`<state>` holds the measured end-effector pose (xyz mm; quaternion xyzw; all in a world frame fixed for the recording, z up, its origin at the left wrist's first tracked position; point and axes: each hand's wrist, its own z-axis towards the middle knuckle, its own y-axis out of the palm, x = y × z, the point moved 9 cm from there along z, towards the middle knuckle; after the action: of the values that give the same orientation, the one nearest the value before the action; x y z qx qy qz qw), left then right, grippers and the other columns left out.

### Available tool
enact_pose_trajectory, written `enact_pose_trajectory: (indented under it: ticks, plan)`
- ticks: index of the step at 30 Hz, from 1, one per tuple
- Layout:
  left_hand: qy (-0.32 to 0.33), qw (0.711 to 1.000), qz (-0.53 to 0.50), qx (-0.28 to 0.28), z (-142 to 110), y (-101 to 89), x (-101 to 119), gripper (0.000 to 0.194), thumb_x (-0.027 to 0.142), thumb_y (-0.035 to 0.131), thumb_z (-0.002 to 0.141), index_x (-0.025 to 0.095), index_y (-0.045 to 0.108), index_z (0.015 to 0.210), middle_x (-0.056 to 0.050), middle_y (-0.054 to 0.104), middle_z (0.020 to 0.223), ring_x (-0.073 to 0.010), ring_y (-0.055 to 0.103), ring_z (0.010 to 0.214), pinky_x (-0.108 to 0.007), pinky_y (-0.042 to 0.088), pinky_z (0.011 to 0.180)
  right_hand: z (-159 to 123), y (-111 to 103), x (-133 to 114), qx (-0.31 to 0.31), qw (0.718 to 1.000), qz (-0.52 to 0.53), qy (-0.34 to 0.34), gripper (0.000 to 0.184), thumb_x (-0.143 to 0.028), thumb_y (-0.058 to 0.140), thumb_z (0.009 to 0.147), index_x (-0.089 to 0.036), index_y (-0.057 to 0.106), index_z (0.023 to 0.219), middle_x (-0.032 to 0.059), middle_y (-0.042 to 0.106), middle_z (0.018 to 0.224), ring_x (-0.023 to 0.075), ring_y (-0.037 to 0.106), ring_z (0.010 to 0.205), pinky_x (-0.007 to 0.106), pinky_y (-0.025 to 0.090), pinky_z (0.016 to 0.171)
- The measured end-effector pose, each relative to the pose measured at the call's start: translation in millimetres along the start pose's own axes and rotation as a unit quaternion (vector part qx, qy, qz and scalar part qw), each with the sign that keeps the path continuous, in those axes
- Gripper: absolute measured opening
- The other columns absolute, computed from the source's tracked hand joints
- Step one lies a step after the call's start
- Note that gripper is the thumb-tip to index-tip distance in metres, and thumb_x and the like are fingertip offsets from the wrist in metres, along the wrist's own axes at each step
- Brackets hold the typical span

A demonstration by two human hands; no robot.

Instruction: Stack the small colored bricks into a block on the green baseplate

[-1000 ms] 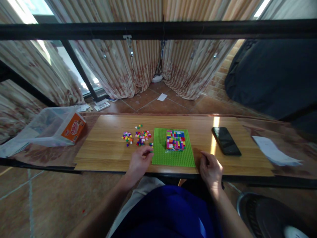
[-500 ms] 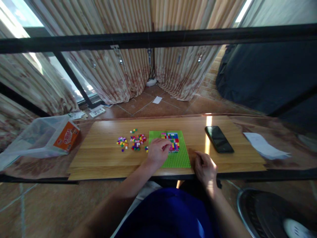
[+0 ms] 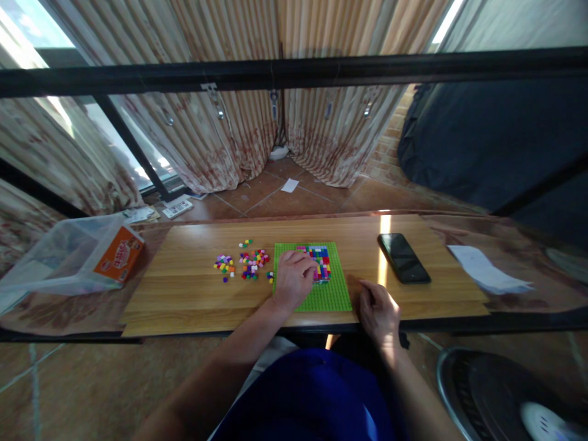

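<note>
A green studded baseplate (image 3: 324, 300) lies on the wooden board, with a block of small multicoloured bricks (image 3: 323, 263) fixed on its far part. Over the left side of that block is my left hand (image 3: 294, 278), its fingers closed and bent down at the bricks. Whatever its fingertips pinch is too small to make out. My right hand (image 3: 379, 312) rests by the plate's near right corner, fingers curled in, and I cannot see anything in it. Loose small bricks (image 3: 254, 263) lie in piles left of the plate.
A black phone (image 3: 404, 258) lies on the wooden board (image 3: 184, 306) at the right, with white paper (image 3: 487, 269) beyond it. At the far left stands a clear plastic bin (image 3: 68, 254) with an orange label. A black bar (image 3: 294, 73) crosses ahead.
The whole view has shifted slightly. My left hand stays over the brick block with only a small change in its fingers; my right hand keeps its place beside the plate.
</note>
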<state>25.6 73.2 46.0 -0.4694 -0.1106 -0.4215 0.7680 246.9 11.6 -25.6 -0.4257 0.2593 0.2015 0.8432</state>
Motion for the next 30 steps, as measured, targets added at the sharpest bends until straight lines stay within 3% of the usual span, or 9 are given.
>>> enact_pose_trajectory:
  ticks: [15, 25, 30]
  plan:
    - [0.001, 0.999, -0.003, 0.049, -2.7, -2.4, 0.8, 0.017, 0.009, 0.062, 0.080, 0.022, 0.070, 0.072, -0.001, 0.067, 0.085, -0.0182, 0.057, 0.091, -0.037, 0.045, 0.087, -1.0, 0.3, 3.1, -0.001, 1.000, -0.002, 0.017, 0.030, -0.037, 0.046, 0.092, -0.019, 0.070, 0.096, 0.0082, 0.071, 0.093, 0.0197, 0.066, 0.082, 0.032, 0.051, 0.079]
    - [0.016, 1.000, 0.017, 0.018, -5.4, -0.3, 1.4, 0.017, 0.012, 0.058, 0.083, 0.022, 0.071, 0.078, -0.003, 0.065, 0.088, -0.0193, 0.055, 0.094, -0.039, 0.043, 0.089, -1.1, 1.4, 2.5, -0.007, 1.000, -0.014, 0.003, 0.034, -0.040, 0.043, 0.093, -0.018, 0.069, 0.096, 0.0095, 0.071, 0.093, 0.0203, 0.066, 0.083, 0.032, 0.051, 0.078]
    - [0.017, 1.000, -0.007, 0.010, -12.0, -8.2, 2.5, 0.018, 0.018, 0.057, 0.087, 0.025, 0.073, 0.090, -0.005, 0.065, 0.101, -0.0203, 0.056, 0.101, -0.040, 0.045, 0.091, 0.8, 0.9, -0.4, -0.012, 1.000, -0.007, -0.003, 0.035, -0.041, 0.043, 0.093, -0.018, 0.069, 0.096, 0.0104, 0.071, 0.094, 0.0208, 0.067, 0.083, 0.033, 0.052, 0.080]
